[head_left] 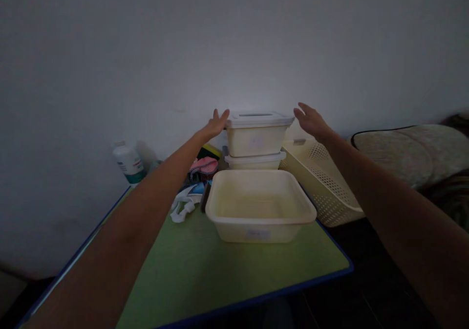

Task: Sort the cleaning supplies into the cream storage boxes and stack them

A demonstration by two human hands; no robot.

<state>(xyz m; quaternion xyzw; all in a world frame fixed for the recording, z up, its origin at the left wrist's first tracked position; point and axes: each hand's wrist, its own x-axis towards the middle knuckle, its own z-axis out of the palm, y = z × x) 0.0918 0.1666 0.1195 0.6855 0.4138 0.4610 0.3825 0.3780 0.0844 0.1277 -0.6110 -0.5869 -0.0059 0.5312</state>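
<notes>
Two lidded cream storage boxes stand stacked at the back of the table. My left hand [218, 122] is at the left end of the upper box [255, 141], by its white lid [262, 119], fingers apart; whether it touches the lid I cannot tell. Off the lid's right end, my right hand [309, 120] hovers with fingers stretched out and nothing in them. The lower box [255, 162] shows only its white lid edge and a strip of wall. In front of the stack sits an open cream basin [260, 220] with nothing visible inside.
The green table [205, 275] has a blue edge. Left of the boxes lie a white spray-trigger bottle [185, 204], a pink cloth item [204, 166] and a yellow-and-black sponge [211, 151]. A white bottle [129, 162] stands farther left. A perforated basket [326, 187] is at the right, near a cushion [410, 153].
</notes>
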